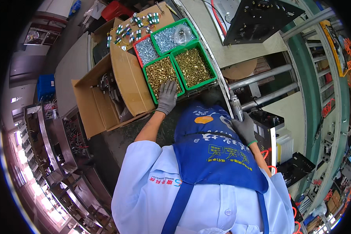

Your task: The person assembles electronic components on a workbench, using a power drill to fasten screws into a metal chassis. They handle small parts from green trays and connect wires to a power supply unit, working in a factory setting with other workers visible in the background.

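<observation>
My left hand (167, 97), in a grey glove, reaches into a green bin (150, 94) of small brass-coloured screws (160, 72). Its fingers are stretched out and lie on the heap. In my right hand (244, 129), also gloved in grey, is a silver pneumatic screwdriver (236, 107), pointing away from me beside the bench edge. A second green bin (215, 76) of brass-coloured screws adjoins the first on the right. Behind them, another green bin (156, 46) and a red bin (137, 57) hold silver-coloured fasteners; a clear plastic bag (182, 34) rests on those in the green one.
An opened cardboard box (130, 80) with dark metal parts stands left of the bins. Small green connectors with wires (136, 20) lie on cardboard behind. A black metal panel (257, 21) stands on the bench at far right. Metal rails (261, 76) and black-and-white housings (266, 124) lie to the right.
</observation>
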Demonstrator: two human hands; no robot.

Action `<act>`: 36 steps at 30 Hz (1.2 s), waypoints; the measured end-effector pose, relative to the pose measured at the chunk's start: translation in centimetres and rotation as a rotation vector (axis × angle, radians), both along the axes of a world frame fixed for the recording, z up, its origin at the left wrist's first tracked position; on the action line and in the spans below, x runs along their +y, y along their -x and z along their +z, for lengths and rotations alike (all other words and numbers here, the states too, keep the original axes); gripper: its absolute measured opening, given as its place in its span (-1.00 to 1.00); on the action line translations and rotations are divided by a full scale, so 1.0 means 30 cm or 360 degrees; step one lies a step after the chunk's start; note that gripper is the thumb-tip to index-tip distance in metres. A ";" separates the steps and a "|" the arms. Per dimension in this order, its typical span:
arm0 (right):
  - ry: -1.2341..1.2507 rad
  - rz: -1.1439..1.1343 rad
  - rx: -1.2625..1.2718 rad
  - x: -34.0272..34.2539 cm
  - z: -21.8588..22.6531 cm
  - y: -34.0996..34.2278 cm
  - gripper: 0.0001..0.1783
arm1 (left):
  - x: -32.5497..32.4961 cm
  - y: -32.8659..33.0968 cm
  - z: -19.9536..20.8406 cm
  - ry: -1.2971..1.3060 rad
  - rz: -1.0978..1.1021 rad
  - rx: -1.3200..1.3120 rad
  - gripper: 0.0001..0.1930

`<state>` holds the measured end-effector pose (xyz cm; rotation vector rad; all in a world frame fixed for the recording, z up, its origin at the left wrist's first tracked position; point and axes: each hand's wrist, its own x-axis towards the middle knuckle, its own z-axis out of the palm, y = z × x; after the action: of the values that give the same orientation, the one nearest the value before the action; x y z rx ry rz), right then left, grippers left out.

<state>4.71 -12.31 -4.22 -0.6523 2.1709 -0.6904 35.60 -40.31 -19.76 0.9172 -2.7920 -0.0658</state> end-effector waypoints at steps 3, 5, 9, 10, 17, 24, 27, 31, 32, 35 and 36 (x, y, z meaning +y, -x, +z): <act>0.0010 0.0004 0.0010 -0.003 0.006 -0.003 -0.45 | -0.010 -0.011 -0.009 -0.0065 -0.0049 0.0063 -0.37; 0.0026 -0.0007 0.0027 -0.003 0.008 -0.004 -0.48 | -0.009 -0.021 -0.004 -0.0072 -0.0067 0.0081 -0.37; 0.0047 -0.0039 0.0033 -0.008 0.011 -0.012 -0.55 | 0.011 -0.043 0.021 -0.0096 -0.0142 0.0021 -0.38; 0.0034 -0.0050 0.0020 -0.013 0.016 -0.014 -0.55 | 0.008 -0.041 0.031 -0.0101 -0.0147 0.0022 -0.37; 0.0070 0.0116 0.0117 0.004 -0.087 0.005 -0.45 | 0.040 -0.026 0.031 -0.0152 -0.0150 -0.0106 -0.32; 0.0037 -0.0068 -0.0147 -0.051 0.013 -0.024 -0.51 | 0.048 -0.034 0.053 -0.0180 -0.0159 -0.0070 -0.33; 0.0086 -0.0037 -0.0052 -0.022 -0.033 -0.013 -0.53 | 0.070 -0.043 0.101 -0.0154 -0.0272 -0.0081 -0.33; 0.0077 0.0040 0.0026 -0.020 0.003 -0.024 -0.52 | 0.084 -0.047 0.059 -0.0183 -0.0244 -0.0148 -0.32; 0.0043 0.0031 0.0013 -0.024 0.002 -0.021 -0.51 | 0.073 -0.035 0.049 -0.0194 -0.0220 -0.0140 -0.32; 0.0001 -0.0007 -0.0079 -0.019 0.016 -0.029 -0.48 | 0.070 -0.002 0.044 -0.0235 -0.0142 -0.0115 -0.33; 0.0011 -0.0035 -0.0105 -0.023 0.027 -0.026 -0.47 | 0.075 0.006 0.046 -0.0237 -0.0123 -0.0094 -0.33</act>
<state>5.49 -12.99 -3.42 -0.6022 2.1188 -0.7214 35.41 -38.08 -18.39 0.8557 -2.9093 -0.2657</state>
